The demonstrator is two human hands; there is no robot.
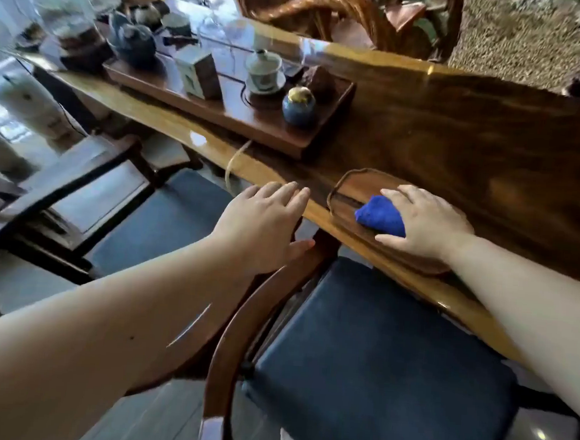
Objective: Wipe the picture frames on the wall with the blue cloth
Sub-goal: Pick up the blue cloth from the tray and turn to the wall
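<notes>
Blue cloth (pixel 380 215), bunched into a wad, is lying in a shallow wooden tray (pixel 356 186) at the near edge of the glossy tabletop (pixel 459 139). The right hand (pixel 425 222) is pressing down over it, fingers spread and curling around the wad, thumb lying flat on the tray beside it; the grip is closing on the cloth but the wad is resting on the tray. The left hand (pixel 264 225) is hovering palm-down just off the tabletop edge, its grip wide and holding nothing, thumb near the curved wooden chair back (pixel 236 322). A dark seat cushion (pixel 375 356) is sitting below. Farther along the tabletop, a tea tray (pixel 220 112) is carrying 1 lidded cup (pixel 264 67) and 1 small blue jar (pixel 298 106).
</notes>
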